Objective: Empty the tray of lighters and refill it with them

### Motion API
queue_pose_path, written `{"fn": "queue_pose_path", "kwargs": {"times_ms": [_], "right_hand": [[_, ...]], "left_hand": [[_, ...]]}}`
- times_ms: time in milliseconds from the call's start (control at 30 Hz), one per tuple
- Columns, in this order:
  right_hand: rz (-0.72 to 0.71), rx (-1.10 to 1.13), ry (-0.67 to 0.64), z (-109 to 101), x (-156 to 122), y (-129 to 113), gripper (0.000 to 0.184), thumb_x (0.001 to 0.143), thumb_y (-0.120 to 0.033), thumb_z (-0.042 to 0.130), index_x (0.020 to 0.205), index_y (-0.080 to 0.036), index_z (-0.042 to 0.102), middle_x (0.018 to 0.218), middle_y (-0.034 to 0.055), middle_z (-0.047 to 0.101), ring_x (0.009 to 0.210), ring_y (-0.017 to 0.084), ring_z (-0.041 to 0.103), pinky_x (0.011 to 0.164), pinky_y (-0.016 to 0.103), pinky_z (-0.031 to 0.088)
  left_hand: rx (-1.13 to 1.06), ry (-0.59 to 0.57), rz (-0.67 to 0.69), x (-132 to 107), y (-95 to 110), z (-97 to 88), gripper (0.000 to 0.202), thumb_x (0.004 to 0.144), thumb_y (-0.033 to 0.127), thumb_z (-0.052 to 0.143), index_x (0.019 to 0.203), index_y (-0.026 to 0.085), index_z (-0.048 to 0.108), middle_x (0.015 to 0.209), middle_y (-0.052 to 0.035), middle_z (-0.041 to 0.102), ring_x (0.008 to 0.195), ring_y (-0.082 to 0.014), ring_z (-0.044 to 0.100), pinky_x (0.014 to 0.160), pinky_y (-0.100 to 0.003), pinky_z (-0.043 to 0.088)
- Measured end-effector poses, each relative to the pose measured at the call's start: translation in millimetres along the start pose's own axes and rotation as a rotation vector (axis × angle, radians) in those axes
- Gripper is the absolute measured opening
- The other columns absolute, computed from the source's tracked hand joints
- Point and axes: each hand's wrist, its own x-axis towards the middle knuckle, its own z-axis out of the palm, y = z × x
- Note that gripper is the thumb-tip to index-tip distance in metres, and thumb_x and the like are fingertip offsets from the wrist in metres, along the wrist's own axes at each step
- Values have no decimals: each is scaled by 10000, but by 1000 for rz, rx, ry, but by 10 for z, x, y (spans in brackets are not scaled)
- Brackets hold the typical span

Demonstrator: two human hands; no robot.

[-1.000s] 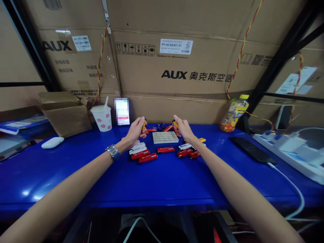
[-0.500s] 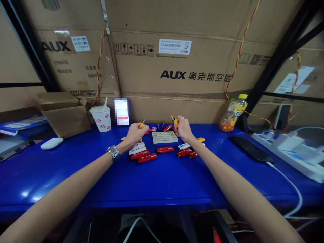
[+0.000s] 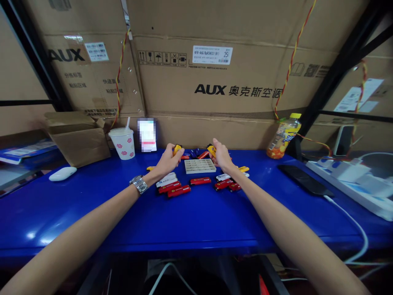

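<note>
item 1: our left hand [image 3: 167,162], fingers curled tight round left lighter [image 3: 177,149]; yellow, raised above table [image 3: 196,217], just left of tray [image 3: 199,166].
item 2: our right hand [image 3: 221,157], fingers closed on right lighter [image 3: 211,150]; yellow, tilted, over tray's far right corner.
item 3: tray, pale, gridded, flat on table between our hands.
item 4: red lighters [image 3: 179,191], lying flat in front of tray.
item 5: cup [image 3: 123,143] at left; bottle [image 3: 284,137] at right; phone [image 3: 305,181] well apart, right.

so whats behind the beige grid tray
Behind the tray lie red and blue lighters, then the cardboard box. The left hand and right hand cover the row's ends.
</note>
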Motion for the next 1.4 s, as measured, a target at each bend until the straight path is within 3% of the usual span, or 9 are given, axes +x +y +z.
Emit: {"fn": "queue_pose_path", "kwargs": {"times_ms": [67, 200, 467, 733, 867, 967, 1133, 1267, 1400], "right_hand": [[23, 11, 71, 11, -16, -11, 629, 879, -673, 210, 507, -215, 428, 389, -4, 386, 346, 101, 343, 388, 248, 286], [14, -13, 81, 19, -48, -37, 580, 883, -588, 335, 464, -202, 443, 388, -3, 406, 359, 98, 383, 416, 246, 300], [-15, -40, -3, 32, -87, -73, 528, 880, -521, 398, 479, -187, 478, 341, -22, 377, 341, 89, 371, 414, 236, 297], [-12, -20, -138, 49, -128, -101, 451, 906, -484, 387, 594, -177, 500, 368, -48, 348, 327, 76, 307, 378, 229, 246], [-110, 4, -178, 95, -132, -82, 261, 891, -420, 460, 736, -211, 435, 456, -78, 387, 360, 74, 321, 394, 211, 248], [-212, -14, -214, 131, -115, -50, 256, 902, -426, 438, 756, -221, 393, 544, -57, 470, 428, 90, 398, 434, 217, 294], [-468, -62, -142, 159, -82, -36, 280, 874, -446, 502, 826, -174, 548, 646, -27, 473, 566, 103, 420, 537, 236, 337], [-432, -2, -198, 205, -89, -17, 309, 869, -406, 508, 1022, -147, 582, 654, -18, 498, 560, 119, 441, 529, 244, 353], [-431, -108, -316, 257, -133, -26, 224, 890, -350, 471, 943, -158, 572, 700, 13, 563, 586, 139, 489, 550, 254, 375]], "left_hand": [[48, -24, 94, 40, -38, 5, 180, 899, 377, 440, 893, 197, 427, 727, -12, 567, 636, -126, 527, 575, -258, 424], [290, -11, 309, 92, -82, -10, 233, 863, 392, 526, 882, 168, 583, 811, -52, 608, 750, -167, 533, 673, -292, 428], [363, -65, 284, 91, -105, 35, 259, 904, 336, 479, 908, 161, 671, 872, -50, 704, 745, -170, 597, 666, -272, 405], [529, -112, 284, 166, -185, 49, 261, 938, 279, 406, 802, 167, 599, 803, -64, 671, 706, -178, 582, 632, -281, 359], [580, -123, 283, 171, -179, 59, 294, 956, 311, 381, 770, 168, 558, 800, -77, 654, 704, -181, 571, 630, -286, 359], [606, -154, 322, 134, -146, 71, 252, 950, 291, 398, 809, 164, 564, 838, -85, 662, 728, -183, 579, 641, -282, 361], [675, -186, 280, 85, -84, 63, 224, 933, 277, 426, 840, 154, 588, 762, -76, 664, 614, -160, 554, 570, -273, 312], [701, -216, 275, 108, -90, 5, 239, 899, 250, 435, 860, 140, 644, 774, -87, 692, 627, -165, 571, 576, -273, 323], [693, -234, 343, 153, -112, -114, 322, 878, 227, 403, 992, 146, 693, 987, -114, 721, 820, -200, 632, 706, -286, 399]]}}
